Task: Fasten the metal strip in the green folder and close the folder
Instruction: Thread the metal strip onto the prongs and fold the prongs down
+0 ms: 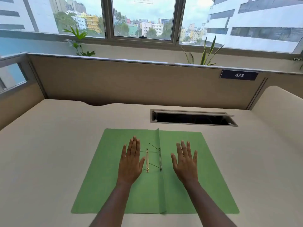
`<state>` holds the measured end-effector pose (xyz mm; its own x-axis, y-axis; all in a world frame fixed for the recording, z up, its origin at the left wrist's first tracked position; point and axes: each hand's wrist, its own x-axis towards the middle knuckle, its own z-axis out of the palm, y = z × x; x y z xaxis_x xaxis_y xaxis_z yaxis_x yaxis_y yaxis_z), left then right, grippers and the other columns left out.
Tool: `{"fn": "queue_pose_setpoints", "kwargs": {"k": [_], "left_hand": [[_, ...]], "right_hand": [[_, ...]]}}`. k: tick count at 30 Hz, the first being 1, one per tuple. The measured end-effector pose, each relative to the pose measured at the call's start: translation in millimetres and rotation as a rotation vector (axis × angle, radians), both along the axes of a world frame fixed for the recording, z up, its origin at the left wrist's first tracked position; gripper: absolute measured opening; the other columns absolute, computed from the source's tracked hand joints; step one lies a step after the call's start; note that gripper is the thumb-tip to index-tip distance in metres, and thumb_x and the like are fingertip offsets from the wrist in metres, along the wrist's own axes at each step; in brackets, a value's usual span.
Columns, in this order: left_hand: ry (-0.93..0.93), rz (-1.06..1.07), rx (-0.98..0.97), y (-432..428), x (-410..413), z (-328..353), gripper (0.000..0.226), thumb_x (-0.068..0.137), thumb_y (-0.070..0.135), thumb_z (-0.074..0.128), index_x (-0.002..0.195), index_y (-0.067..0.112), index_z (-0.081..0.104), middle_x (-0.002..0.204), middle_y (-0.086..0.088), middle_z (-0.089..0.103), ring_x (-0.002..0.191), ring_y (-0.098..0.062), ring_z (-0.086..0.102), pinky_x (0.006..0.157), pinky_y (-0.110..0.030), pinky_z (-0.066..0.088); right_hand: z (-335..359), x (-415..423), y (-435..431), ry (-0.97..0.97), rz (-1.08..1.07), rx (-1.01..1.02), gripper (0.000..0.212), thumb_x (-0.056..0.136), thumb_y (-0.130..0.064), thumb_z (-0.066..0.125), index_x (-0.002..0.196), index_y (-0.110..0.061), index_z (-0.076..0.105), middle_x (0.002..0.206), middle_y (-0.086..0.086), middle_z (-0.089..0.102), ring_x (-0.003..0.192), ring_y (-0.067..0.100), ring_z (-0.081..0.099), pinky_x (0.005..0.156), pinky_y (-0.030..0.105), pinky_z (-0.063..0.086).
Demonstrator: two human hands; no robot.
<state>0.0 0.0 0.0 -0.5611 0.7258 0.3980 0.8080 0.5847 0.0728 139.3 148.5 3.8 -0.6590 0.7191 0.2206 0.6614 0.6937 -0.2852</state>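
Both hands are open and flat, palms down, holding nothing: the left hand (pixel 131 163) over the left flap, the right hand (pixel 186 163) over the right flap. Between them the folder (pixel 101 185) lies open on the bench (pixel 49 145). Its strip (pixel 147 161) lies loose just left of the fold, beside the clip bar (pixel 160 159).

A plain light-green folder (pixel 205 169) lies open on a cream desk (pixel 49 145), with a gold metal strip (pixel 147 161) and a silver clip bar (pixel 160 159) at its fold; far right, a navy sign (pixel 239 75) bears white numerals.
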Motion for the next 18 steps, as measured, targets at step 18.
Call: {"fn": "queue_pose_setpoints", "kwargs": {"k": [18], "left_hand": [[-0.422, 0.022, -0.117, 6.0, 5.5, -33.7, 0.061, 0.098, 0.043, 0.026, 0.148, 0.011, 0.011, 0.160, -0.010, 0.007, 0.148, -0.020, 0.005, 0.122, -0.037, 0.003]], "right_hand": [[-34.1, 15.4, -11.7, -0.131, 0.029, -0.137, 0.054, 0.098, -0.039, 0.027, 0.146, -0.017, 0.015, 0.158, 0.004, 0.014, 0.146, 0.019, 0.007, 0.119, 0.046, 0.003]]}}
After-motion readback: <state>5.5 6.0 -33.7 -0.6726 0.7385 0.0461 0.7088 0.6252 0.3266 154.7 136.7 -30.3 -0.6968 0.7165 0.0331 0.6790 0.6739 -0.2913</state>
